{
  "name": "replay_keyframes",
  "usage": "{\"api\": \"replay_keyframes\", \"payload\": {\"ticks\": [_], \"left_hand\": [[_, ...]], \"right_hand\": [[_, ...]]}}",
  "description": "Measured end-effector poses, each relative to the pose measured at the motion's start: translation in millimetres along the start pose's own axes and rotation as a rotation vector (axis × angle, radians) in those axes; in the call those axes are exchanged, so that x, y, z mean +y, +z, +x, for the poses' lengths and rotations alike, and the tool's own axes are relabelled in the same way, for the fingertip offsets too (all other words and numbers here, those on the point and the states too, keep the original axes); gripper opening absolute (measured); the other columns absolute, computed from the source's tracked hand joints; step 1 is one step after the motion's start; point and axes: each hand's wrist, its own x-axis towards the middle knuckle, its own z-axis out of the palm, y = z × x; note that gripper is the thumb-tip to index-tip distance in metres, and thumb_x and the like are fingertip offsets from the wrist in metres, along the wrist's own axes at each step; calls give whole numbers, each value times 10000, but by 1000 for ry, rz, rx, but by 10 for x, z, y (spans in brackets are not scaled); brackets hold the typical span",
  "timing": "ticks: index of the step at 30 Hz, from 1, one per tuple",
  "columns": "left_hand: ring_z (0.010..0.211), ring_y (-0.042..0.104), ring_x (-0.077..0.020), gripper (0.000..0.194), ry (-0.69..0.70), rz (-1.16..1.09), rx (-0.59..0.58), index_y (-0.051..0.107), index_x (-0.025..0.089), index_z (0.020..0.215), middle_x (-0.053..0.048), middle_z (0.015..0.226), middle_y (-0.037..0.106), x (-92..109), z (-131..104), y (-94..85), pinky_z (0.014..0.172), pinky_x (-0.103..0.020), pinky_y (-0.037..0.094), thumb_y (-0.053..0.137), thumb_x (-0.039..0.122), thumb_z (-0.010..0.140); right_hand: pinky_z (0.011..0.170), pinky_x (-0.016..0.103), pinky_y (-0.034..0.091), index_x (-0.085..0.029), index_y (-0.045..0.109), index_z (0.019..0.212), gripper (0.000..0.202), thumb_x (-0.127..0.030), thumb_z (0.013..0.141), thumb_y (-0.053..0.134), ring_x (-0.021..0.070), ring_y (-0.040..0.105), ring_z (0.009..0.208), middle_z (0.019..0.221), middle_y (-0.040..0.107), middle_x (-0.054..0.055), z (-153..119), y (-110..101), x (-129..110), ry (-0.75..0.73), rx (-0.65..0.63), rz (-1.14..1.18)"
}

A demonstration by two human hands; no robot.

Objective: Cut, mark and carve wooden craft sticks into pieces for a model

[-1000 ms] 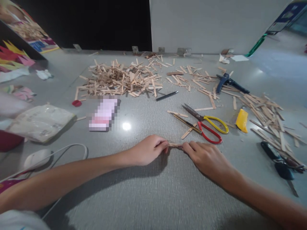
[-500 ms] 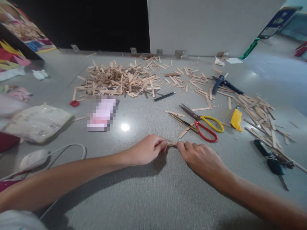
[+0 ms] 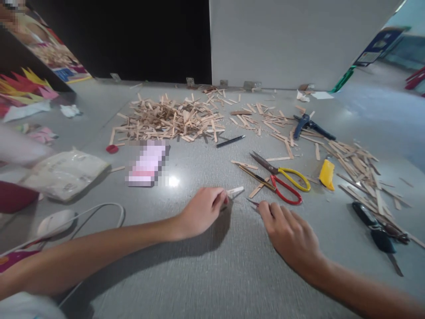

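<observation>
My left hand (image 3: 203,212) is closed, pinching a short, pale wooden stick (image 3: 236,190) that points right, just above the table. My right hand (image 3: 290,228) is closed around a thin, dark, pointed tool (image 3: 252,201). Only its tip shows, aimed at the stick but apart from it; the fingers cover the rest, so its kind is unclear. Beyond my right hand lie scissors (image 3: 272,170) with one red and one yellow handle. A slim brown pointed tool (image 3: 255,176) rests against them, across a loose wooden stick (image 3: 256,190).
A heap of wooden sticks (image 3: 172,117) lies at the back, with a black pen (image 3: 230,141) and blurred pink phone (image 3: 148,164) before it. Rightward are a dark blue tool (image 3: 302,126), yellow object (image 3: 327,175) and keys (image 3: 378,235). Leftward are a plastic bag (image 3: 69,173) and white mouse (image 3: 58,223).
My hands have moved apart. The right hand with the pointed tool has shifted right and slightly down, and more of the stick in my left hand shows. The view has tilted slightly.
</observation>
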Motion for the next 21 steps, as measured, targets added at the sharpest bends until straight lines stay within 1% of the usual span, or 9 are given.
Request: {"api": "replay_keyframes", "payload": {"ticks": [2, 4, 5, 7, 9, 11, 14, 18, 21], "left_hand": [[582, 563, -146, 389, 65, 40, 69, 662, 188, 884, -4, 685, 640, -61, 1, 1, 634, -257, 459, 352, 286, 1097], [640, 628, -155, 386, 215, 84, 118, 690, 171, 1021, -35, 775, 702, -118, -11, 19, 655, -259, 492, 329, 264, 1119], [697, 665, -165, 381, 308, 121, 139, 696, 163, 1089, -60, 846, 733, -142, -22, 32, 674, -264, 511, 327, 247, 1127], [760, 696, -178, 371, 483, 221, 162, 693, 149, 1203, -92, 931, 753, -175, -52, 61, 681, -268, 529, 334, 215, 1136], [742, 690, -173, 366, 590, 307, 167, 680, 146, 1273, -88, 928, 745, -187, -81, 83, 662, -261, 532, 343, 189, 1138], [724, 680, -167, 355, 621, 331, 172, 672, 148, 1292, -79, 917, 734, -177, -97, 96, 655, -255, 535, 354, 179, 1138], [760, 679, -169, 315, 607, 232, 184, 643, 138, 1327, -82, 946, 731, -135, -89, 98, 688, -255, 550, 398, 178, 1132], [828, 684, -156, 317, 577, 26, 90, 592, 173, 1388, -69, 1014, 737, -72, -54, 80, 757, -246, 555, 464, 144, 1100], [815, 666, -144, 240, 566, -65, 26, 631, 186, 1264, -61, 1005, 728, -44, -41, 71, 743, -232, 533, 480, 132, 1085]], "right_hand": [[528, 282, 428, -154, 706, 958, 361, -58, 1102, 389, 162, 635, 528, 664, 685, 25, -20, 64, 41, 39, 62, 130], [538, 256, 482, -117, 683, 1170, 271, -150, 1138, 416, 152, 681, 549, 747, 763, 42, -28, 144, 90, 81, 162, 310], [560, 247, 514, -98, 643, 1282, 256, -183, 1141, 446, 151, 705, 567, 795, 792, 53, -26, 180, 115, 99, 210, 386], [618, 244, 565, -85, 574, 1404, 305, -161, 1118, 497, 157, 744, 615, 864, 820, 68, -15, 226, 161, 87, 277, 479], [629, 252, 581, -107, 608, 1355, 295, -82, 1086, 490, 165, 763, 650, 887, 825, 70, 1, 232, 196, 7, 304, 525], [614, 260, 584, -111, 664, 1230, 271, -39, 1070, 458, 176, 770, 674, 893, 822, 85, 16, 211, 219, -76, 306, 544], [600, 272, 585, -80, 703, 1126, 279, -46, 1087, 429, 179, 759, 658, 863, 813, 108, 22, 169, 231, -114, 316, 513], [612, 274, 588, -79, 736, 1108, 287, -46, 1090, 452, 175, 753, 672, 867, 811, 110, 6, 160, 250, -170, 301, 440], [624, 271, 590, -69, 751, 1096, 278, -37, 1080, 476, 170, 741, 667, 855, 800, 106, -1, 179, 272, -208, 335, 401]]}}
